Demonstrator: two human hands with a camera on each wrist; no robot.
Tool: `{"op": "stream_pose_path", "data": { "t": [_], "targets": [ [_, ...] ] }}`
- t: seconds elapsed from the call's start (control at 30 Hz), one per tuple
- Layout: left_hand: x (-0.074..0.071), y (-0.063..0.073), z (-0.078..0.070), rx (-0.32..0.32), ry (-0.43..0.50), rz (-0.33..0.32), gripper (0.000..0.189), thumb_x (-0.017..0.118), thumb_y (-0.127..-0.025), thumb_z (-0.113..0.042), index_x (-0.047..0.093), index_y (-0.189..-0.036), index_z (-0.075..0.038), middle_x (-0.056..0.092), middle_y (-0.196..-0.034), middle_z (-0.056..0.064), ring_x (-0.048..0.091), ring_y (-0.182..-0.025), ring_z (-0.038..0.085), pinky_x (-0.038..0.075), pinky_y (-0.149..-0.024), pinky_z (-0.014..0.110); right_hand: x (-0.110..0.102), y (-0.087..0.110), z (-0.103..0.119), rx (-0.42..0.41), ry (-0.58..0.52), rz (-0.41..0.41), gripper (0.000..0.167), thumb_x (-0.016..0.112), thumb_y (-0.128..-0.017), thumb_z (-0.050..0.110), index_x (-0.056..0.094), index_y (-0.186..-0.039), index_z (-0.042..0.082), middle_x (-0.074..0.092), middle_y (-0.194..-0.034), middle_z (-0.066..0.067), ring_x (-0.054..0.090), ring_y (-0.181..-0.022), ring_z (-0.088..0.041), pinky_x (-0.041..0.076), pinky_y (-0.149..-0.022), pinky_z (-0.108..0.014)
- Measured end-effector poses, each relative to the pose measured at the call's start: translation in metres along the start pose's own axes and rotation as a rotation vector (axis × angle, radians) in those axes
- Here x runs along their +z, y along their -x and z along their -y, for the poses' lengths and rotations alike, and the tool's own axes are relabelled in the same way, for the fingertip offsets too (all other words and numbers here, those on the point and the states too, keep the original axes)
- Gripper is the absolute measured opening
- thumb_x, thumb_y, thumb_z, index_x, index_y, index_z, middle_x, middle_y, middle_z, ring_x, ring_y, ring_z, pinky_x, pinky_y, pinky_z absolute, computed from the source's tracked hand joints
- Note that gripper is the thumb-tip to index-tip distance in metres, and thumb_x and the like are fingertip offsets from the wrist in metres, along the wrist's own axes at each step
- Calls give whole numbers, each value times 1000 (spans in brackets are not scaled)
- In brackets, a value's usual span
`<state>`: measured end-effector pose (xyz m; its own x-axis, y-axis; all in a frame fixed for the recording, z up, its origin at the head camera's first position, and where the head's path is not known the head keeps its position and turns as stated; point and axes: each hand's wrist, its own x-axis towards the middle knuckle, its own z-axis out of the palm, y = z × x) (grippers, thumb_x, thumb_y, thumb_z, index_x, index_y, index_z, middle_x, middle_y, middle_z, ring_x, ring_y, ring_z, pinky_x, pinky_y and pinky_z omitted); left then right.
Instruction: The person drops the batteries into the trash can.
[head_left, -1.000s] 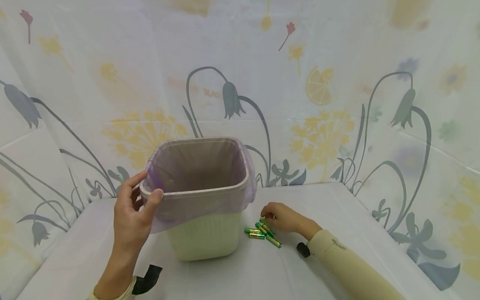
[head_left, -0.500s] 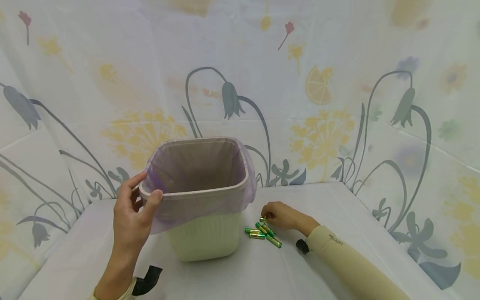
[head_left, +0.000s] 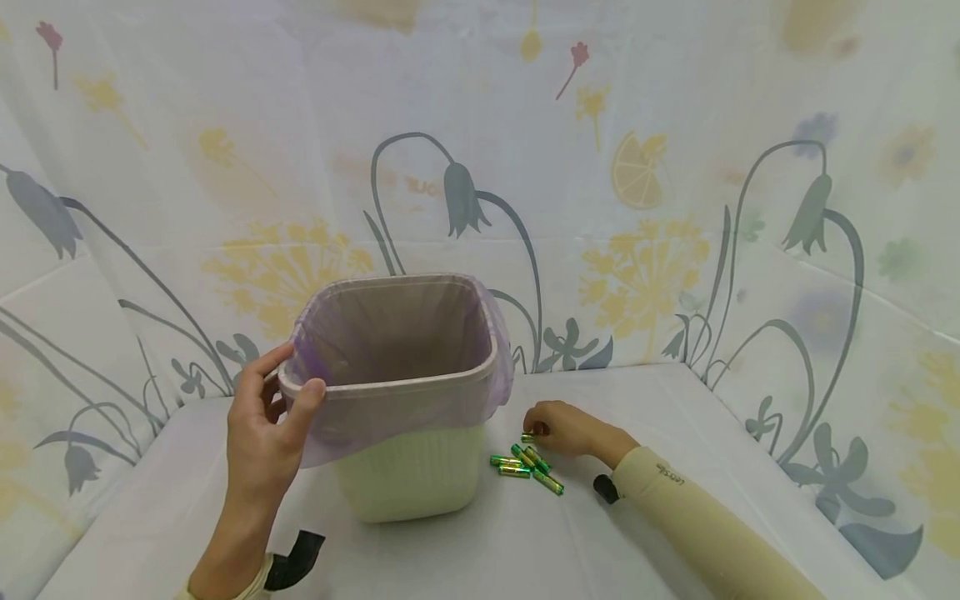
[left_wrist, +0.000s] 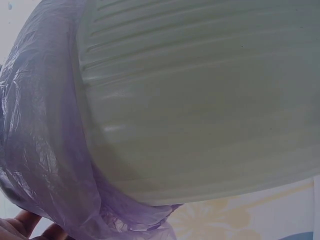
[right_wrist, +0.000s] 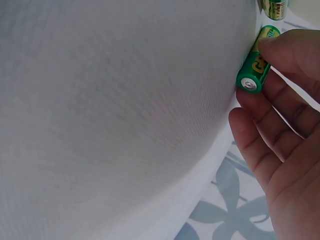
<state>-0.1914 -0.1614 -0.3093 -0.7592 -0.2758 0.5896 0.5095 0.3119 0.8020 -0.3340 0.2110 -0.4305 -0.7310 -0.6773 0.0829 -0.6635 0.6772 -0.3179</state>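
Observation:
A pale green trash bin point(head_left: 408, 479) stands upright on the table, lined with a thin purple plastic bag point(head_left: 390, 417) folded over its rim. My left hand point(head_left: 258, 442) grips the near left corner of that rim, thumb in front and fingers along the side. In the left wrist view the bin's ribbed wall point(left_wrist: 200, 100) fills most of the picture, and only a few fingers point(left_wrist: 25, 225) show. Right of the bin, my right hand point(head_left: 573, 429) pinches a green and gold battery point(right_wrist: 254, 67) between thumb and fingers, low at the table.
Several loose green and gold batteries point(head_left: 513, 472) lie in a small cluster between the bin and my right hand. The white table point(head_left: 637, 567) meets a flower-patterned curtain point(head_left: 555, 217) at the back and sides.
My right hand has shifted very slightly while staying at the same battery. The left hand, the bin and the battery cluster look unchanged.

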Motion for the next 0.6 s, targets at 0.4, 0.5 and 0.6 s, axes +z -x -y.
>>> {"op": "stream_pose_path", "data": {
  "t": [0.4, 0.5, 0.6],
  "targets": [
    [0, 0, -1, -7, -5, 5, 51, 65, -87, -12, 50, -136, -11, 49, -129, -3, 55, -106, 12, 43, -82, 13, 1, 0, 2, 15, -3, 10, 10, 64, -88, 5, 68, -95, 11, 58, -84, 6, 51, -76, -10, 46, -72, -30],
    [0, 0, -1, -11, -5, 5, 51, 65, -88, -12, 50, -137, -11, 49, -129, -3, 54, -106, 12, 43, -82, 13, -1, 0, 2, 10, 3, 6, 10, 63, -88, 5, 68, -95, 10, 59, -84, 5, 51, -77, -10, 46, -72, -31],
    [0, 0, -1, -15, -8, 5, 51, 64, -88, -12, 50, -137, -12, 49, -129, -3, 54, -106, 11, 43, -82, 13, -6, 0, 1, 1, 23, -10, 12, 64, -87, 4, 69, -96, 10, 59, -85, 4, 52, -77, -11, 46, -72, -31]
  ]
}}
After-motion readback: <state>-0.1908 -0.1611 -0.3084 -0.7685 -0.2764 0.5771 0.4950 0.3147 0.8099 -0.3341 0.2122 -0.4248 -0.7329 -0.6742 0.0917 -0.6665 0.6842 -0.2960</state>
